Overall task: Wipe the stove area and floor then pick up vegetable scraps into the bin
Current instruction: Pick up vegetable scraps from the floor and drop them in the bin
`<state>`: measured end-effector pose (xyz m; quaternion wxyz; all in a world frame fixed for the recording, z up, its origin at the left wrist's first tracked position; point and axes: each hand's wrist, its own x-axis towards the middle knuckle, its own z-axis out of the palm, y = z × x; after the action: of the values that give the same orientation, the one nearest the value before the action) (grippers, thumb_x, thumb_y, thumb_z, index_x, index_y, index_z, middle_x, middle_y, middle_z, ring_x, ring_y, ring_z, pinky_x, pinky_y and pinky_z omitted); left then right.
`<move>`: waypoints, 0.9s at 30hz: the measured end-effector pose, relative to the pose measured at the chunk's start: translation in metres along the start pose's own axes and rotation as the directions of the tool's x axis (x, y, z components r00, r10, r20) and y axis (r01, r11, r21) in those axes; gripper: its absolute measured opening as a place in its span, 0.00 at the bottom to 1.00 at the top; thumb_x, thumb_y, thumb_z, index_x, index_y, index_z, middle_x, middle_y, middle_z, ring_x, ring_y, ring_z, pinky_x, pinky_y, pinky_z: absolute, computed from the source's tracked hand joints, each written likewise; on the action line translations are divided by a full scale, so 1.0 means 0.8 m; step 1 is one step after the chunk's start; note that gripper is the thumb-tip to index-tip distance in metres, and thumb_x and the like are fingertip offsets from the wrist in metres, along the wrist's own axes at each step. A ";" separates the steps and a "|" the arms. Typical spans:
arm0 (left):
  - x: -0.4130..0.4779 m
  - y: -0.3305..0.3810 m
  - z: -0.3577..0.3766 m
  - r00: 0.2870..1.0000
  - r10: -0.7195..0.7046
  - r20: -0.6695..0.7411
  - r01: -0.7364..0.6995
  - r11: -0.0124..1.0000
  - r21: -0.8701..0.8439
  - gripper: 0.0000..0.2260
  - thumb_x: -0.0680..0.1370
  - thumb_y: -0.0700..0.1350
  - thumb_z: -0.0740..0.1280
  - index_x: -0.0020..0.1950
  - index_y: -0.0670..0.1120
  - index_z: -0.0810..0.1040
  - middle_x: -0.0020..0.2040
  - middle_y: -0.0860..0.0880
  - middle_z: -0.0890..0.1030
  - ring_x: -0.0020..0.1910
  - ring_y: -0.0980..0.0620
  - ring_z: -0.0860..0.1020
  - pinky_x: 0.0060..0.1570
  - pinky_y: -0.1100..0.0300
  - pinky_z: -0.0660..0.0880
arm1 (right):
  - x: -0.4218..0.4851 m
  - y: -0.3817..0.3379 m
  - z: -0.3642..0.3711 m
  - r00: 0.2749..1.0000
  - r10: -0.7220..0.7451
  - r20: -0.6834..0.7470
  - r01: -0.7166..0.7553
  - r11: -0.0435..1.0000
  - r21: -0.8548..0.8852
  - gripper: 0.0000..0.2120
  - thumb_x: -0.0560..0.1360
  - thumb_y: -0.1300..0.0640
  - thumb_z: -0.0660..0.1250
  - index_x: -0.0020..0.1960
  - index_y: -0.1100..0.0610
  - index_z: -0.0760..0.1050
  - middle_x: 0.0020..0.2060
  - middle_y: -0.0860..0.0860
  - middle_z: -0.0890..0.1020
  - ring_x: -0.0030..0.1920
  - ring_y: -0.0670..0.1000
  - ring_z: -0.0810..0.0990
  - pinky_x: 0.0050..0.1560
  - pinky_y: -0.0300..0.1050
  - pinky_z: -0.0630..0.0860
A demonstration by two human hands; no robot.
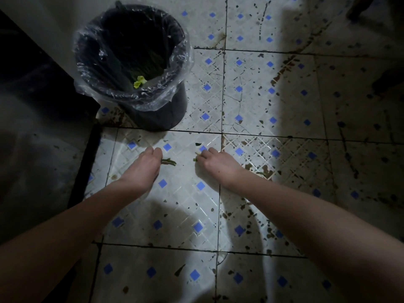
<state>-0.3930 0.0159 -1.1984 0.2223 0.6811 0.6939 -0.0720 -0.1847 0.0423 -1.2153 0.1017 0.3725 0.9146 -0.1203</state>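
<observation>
Floor (181, 206): white tiles with small blue diamonds and dark grout lines, covering most of the frame. Brown stains and dark flecks are thickest at the right.

Dark panel (43, 119): along the left edge, in shadow; what it is cannot be told.

Bin (157, 114): black, round, upright on the floor at upper left, beside the panel.

Liner (181, 62): clear plastic, folded over the bin's rim.

Left hand (148, 162): centre of frame, low to the floor, fingers curled round a green stalk (170, 161) whose end sticks out to the right.

Right hand (215, 164): near the left hand, fingertips pinching a pale green scrap (196, 158) at floor level.

Yellow-green scrap (140, 82): inside the bin, near its lower rim.

Loose green piece (262, 173): on the floor, just right of the right wrist.

Dark green bit (198, 144): on the floor, just above the right hand's fingertips.
</observation>
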 end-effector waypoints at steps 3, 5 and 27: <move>-0.001 0.002 0.000 1.000 -0.001 -0.002 0.001 1.000 -0.009 0.09 0.78 0.35 0.62 0.57 0.44 0.70 0.53 0.45 0.71 0.47 0.49 0.73 0.48 0.54 0.76 | -0.001 -0.001 0.000 1.000 0.000 0.026 -0.001 0.999 0.046 0.14 0.78 0.64 0.56 0.60 0.67 0.72 0.54 0.61 0.76 0.53 0.59 0.73 0.42 0.50 0.73; -0.003 0.004 -0.001 1.000 0.008 0.001 -0.008 1.000 -0.006 0.09 0.78 0.34 0.61 0.57 0.43 0.70 0.53 0.44 0.71 0.47 0.49 0.73 0.47 0.56 0.75 | -0.003 -0.001 -0.004 0.999 0.013 0.045 -0.014 1.000 0.026 0.14 0.77 0.67 0.59 0.61 0.68 0.71 0.54 0.61 0.75 0.54 0.58 0.73 0.43 0.48 0.74; -0.026 0.072 -0.096 0.942 0.258 -0.214 -0.246 0.966 0.084 0.08 0.77 0.32 0.61 0.55 0.39 0.68 0.52 0.40 0.70 0.51 0.43 0.73 0.46 0.56 0.69 | -0.034 0.056 -0.157 0.911 0.255 -0.324 -0.247 0.967 0.065 0.15 0.73 0.74 0.58 0.56 0.62 0.71 0.45 0.57 0.75 0.43 0.55 0.74 0.40 0.50 0.75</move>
<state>-0.3536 0.0317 -1.1101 0.1314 0.7740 0.6192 0.0144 -0.1465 0.0926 -1.0948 -0.0421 0.5028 0.8617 -0.0527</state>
